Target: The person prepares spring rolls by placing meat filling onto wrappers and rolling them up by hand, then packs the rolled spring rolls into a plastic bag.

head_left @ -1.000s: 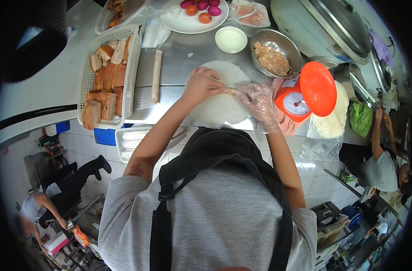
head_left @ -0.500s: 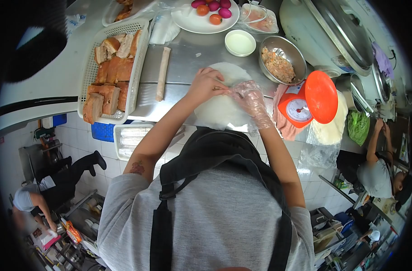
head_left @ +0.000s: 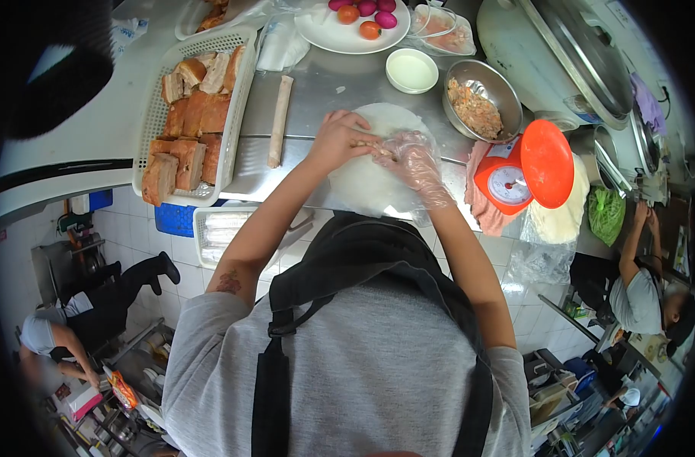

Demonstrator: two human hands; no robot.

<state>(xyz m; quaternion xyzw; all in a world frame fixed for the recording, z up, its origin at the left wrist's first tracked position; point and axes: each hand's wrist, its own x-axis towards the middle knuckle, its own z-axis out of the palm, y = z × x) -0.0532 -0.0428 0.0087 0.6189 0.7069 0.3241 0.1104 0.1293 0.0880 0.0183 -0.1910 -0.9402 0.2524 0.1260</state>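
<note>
Round, translucent white wrapper sheets (head_left: 355,183) lie overlapping at the table's front edge, under my hands. My left hand (head_left: 340,141) is bare, with its fingers pinched at a narrow strip of pale minced filling (head_left: 385,152) over the wrappers. Wearing a clear plastic glove, my right hand (head_left: 414,164) curls its fingers over the same strip from the other side. Part of the filling is hidden by the fingers. To the left lies a thin, pale finished roll (head_left: 280,122). A steel bowl (head_left: 509,91) of minced filling stands beyond my right hand.
A white basket (head_left: 236,114) of roasted pork pieces stands left. A small bowl (head_left: 412,72) of pale liquid and a plate (head_left: 355,42) are at the back. The orange kitchen scale (head_left: 547,164) sits right. Co-workers are at both sides.
Both hands remain over the wrappers. My fingers have shifted slightly along the filling, and the right hand's fingers are more curled. The whole view has shifted a little.
</note>
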